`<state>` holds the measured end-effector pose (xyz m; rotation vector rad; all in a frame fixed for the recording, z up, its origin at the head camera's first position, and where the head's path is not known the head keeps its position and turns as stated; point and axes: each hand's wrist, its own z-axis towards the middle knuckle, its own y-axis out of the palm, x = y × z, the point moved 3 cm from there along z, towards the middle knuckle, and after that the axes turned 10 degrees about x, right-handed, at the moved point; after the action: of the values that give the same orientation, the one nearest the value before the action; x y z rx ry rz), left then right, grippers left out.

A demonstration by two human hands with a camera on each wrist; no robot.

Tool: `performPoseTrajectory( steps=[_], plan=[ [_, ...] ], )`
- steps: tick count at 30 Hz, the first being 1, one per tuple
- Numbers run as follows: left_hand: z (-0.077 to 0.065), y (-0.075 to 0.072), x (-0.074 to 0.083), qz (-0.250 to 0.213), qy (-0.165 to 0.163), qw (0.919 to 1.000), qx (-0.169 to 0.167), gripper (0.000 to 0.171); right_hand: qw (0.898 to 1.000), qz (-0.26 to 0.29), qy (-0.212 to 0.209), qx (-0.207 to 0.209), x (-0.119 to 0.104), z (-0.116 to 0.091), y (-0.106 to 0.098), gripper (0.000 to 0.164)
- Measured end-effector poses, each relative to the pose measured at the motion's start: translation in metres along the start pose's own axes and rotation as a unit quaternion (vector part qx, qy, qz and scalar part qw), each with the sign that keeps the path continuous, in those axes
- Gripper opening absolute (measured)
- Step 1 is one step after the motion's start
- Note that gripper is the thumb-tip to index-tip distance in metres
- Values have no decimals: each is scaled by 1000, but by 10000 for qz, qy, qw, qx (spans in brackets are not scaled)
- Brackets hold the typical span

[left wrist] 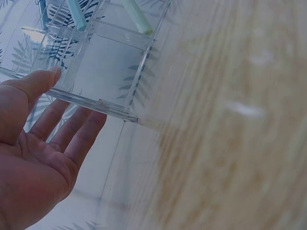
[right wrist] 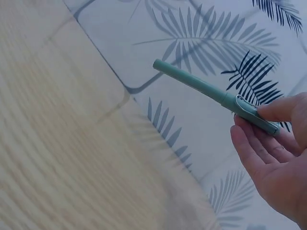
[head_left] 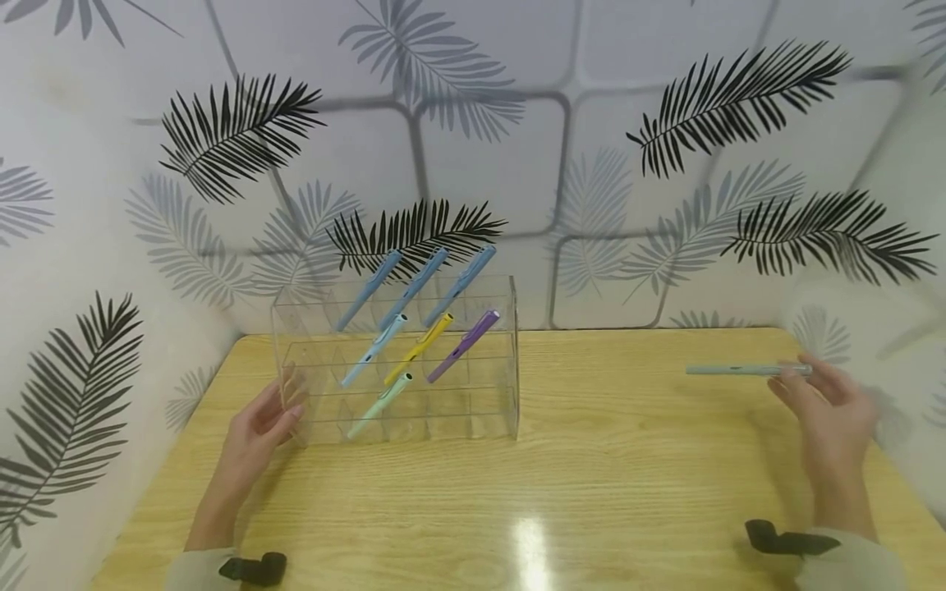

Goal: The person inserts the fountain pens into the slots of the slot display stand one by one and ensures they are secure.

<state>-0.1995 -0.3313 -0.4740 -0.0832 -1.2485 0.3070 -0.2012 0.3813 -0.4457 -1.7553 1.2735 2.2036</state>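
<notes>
A clear, tiered acrylic pen rack [head_left: 493, 404] stands left of centre on the table. My left hand [head_left: 254, 435] grips its left side, thumb on one face of the panel and fingers on the other, as the left wrist view shows. Several pens lean in the rack: blue ones [head_left: 414, 287] at the back, a light blue [head_left: 374, 351], a yellow [head_left: 419, 349] and a purple pen [head_left: 463, 346] in the middle, and a mint green pen [head_left: 379, 405] in front. Off to the right, my right hand [head_left: 835, 410] pinches a grey-green pen [right wrist: 201, 86] by its clipped cap, barrel pointing left above the table.
The wooden table [head_left: 591, 476] reaches back to a wall [head_left: 502, 49] with a leaf pattern, close behind the rack. More wall borders the table at left and right. A dark strap or mount [head_left: 791, 540] sits on each wrist.
</notes>
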Motion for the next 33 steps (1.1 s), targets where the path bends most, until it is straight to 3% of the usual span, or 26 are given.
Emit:
performPoseTrajectory(
  steps=[4, 11, 17, 22, 26, 33],
  plan=[
    [-1, 1, -2, -61, -2, 10000, 20, 56, 9998, 64, -115, -168, -4, -6, 14, 33],
    [-3, 5, -6, -101, -75, 9999, -33, 56, 9967, -539, -434, -416, -1, -17, 40, 31],
    [0, 6, -3, -122, 5, 9999, 4, 56, 9839, -934, -905, -1227, 3, -29, 59, 33],
    [0, 4, -1, -76, 30, 10000, 43, 56, 9709, -1268, -785, -1871, 8, -41, 72, 41],
    [0, 2, 0, -30, 8, 10000, 60, 57, 9690, -1269, -730, -1989, 15, -50, 87, 43],
    [1, 0, 2, 0, 39, 10000, 49, 57, 9707, -1306, -739, -1877, 24, -64, 106, 30]
  ],
)
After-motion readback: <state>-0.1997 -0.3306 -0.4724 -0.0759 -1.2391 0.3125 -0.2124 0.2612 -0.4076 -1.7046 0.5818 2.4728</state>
